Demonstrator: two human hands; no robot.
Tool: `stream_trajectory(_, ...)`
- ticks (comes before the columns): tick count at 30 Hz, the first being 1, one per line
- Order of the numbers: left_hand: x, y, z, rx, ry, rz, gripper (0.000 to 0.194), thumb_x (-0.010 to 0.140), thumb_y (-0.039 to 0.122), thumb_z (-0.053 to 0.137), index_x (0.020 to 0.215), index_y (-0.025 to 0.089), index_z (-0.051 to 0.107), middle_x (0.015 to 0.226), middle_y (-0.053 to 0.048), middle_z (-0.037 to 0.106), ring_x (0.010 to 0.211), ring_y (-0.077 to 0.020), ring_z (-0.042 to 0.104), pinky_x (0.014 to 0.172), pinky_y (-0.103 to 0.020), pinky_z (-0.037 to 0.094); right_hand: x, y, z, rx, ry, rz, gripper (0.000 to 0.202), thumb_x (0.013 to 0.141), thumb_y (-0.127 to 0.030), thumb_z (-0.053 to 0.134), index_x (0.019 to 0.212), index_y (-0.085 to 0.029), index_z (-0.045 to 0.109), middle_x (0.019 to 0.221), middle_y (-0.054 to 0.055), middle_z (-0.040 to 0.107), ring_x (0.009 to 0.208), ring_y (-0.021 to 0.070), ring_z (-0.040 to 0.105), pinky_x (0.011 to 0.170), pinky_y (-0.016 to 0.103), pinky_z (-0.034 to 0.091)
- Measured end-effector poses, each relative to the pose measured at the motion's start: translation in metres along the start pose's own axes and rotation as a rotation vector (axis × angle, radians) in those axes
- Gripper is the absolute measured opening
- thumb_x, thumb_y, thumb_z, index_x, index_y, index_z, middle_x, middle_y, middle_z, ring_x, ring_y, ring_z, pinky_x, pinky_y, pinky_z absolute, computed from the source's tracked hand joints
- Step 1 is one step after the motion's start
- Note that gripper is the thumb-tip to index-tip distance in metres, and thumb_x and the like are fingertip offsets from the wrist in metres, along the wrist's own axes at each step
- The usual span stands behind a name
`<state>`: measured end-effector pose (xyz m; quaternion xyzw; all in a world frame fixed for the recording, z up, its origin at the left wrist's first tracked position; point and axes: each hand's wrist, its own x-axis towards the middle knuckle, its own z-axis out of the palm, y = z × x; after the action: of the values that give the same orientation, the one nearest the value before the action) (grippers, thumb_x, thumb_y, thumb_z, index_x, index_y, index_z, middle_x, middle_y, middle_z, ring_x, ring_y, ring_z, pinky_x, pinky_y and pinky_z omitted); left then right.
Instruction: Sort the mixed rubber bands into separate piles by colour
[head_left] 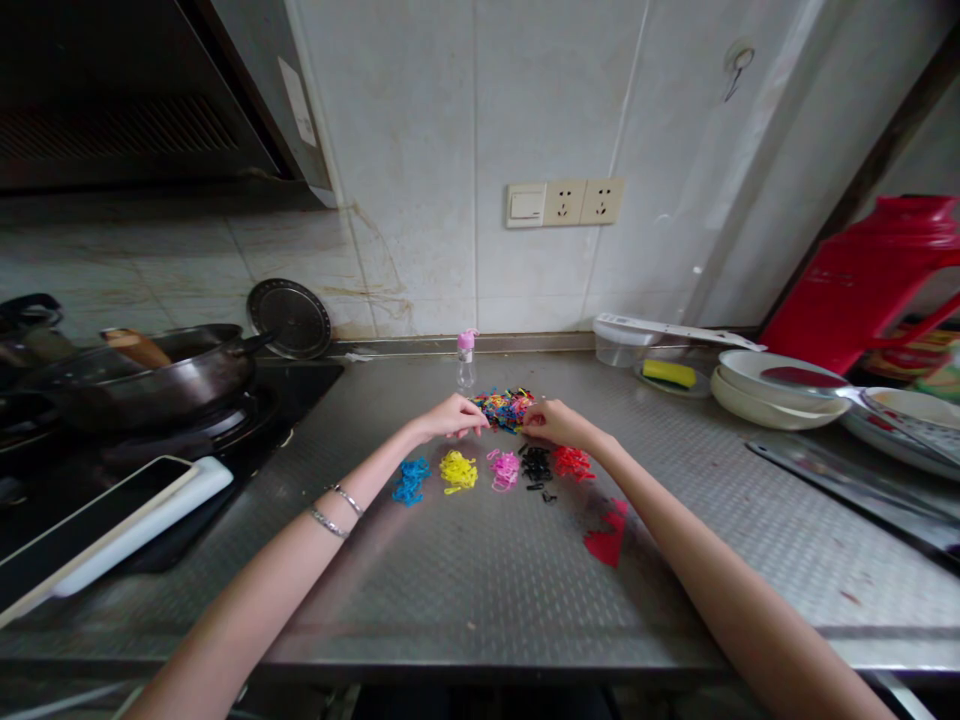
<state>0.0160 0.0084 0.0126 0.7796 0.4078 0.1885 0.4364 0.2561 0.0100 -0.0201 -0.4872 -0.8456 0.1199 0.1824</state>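
Colourful bands (504,406) sit under your hands: your left hand (450,416) and right hand (555,422) both pinch at them.

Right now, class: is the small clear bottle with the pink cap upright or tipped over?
Upright. The small bottle stands on the steel counter with its pink cap on top, behind the mixed pile of coloured bands.

Both hands, left hand (452,416) and right hand (553,421), pinch at the mixed pile of bands (504,407).
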Motion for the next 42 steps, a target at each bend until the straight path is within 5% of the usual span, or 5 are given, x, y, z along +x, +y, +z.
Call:
stream_trajectory(9,0.005,-0.037,-0.024,-0.164,0.234,-0.117,0.029,0.067,0.034,0.058,0.081,0.009,0.064,0.06,-0.001,0.055,0.037,-0.0016,0.034,0.033,-0.016,0.017,0.001,0.002,-0.003,0.082,0.064,-0.016,0.026,0.071,-0.033,0.049,0.072,-0.014,0.066,0.061,0.001,0.059,0.056,0.0098,0.046,0.054,0.019,0.032)
stream_trajectory(22,0.004,-0.05,-0.026,-0.184,0.251,-0.186,0.03,0.066,0.035,0.059,0.081,0.01,0.065,0.057,0.0,0.053,0.037,-0.0015,0.031,0.034,-0.017,0.017,-0.001,0.0,-0.013,0.246,0.122,0.028,0.033,0.071,-0.039,0.047,0.074,-0.012,0.066,0.062,0.0,0.059,0.059,0.0122,0.049,0.055,0.02,0.035)
stream_trajectory(32,0.004,-0.014,-0.016,-0.178,0.184,-0.025,0.042,0.067,0.036,0.062,0.1,0.01,0.06,0.059,-0.001,0.056,0.038,-0.0016,0.031,0.037,-0.017,0.018,0.0,-0.028,-0.023,0.487,0.234,0.062,0.041,0.072,-0.046,0.047,0.081,-0.01,0.064,0.06,0.003,0.058,0.05,0.0088,0.046,0.046,0.02,0.036)
stream_trajectory(37,0.002,0.013,0.004,-0.157,0.033,0.06,0.049,0.067,0.035,0.063,0.11,0.011,0.055,0.061,-0.001,0.058,0.042,-0.0029,0.035,0.039,-0.016,0.02,-0.001,-0.049,-0.026,0.6,0.203,0.014,0.043,0.07,-0.049,0.049,0.08,-0.009,0.062,0.059,0.002,0.056,0.047,0.0063,0.042,0.042,0.019,0.034)
stream_trajectory(42,0.002,0.018,0.013,-0.194,0.039,0.127,0.04,0.069,0.038,0.061,0.098,0.011,0.06,0.06,0.001,0.055,0.041,-0.0023,0.033,0.038,-0.017,0.02,-0.003,-0.064,-0.028,0.65,0.13,0.025,0.043,0.07,-0.05,0.05,0.079,-0.01,0.062,0.06,0.003,0.057,0.048,0.0062,0.043,0.042,0.018,0.034)
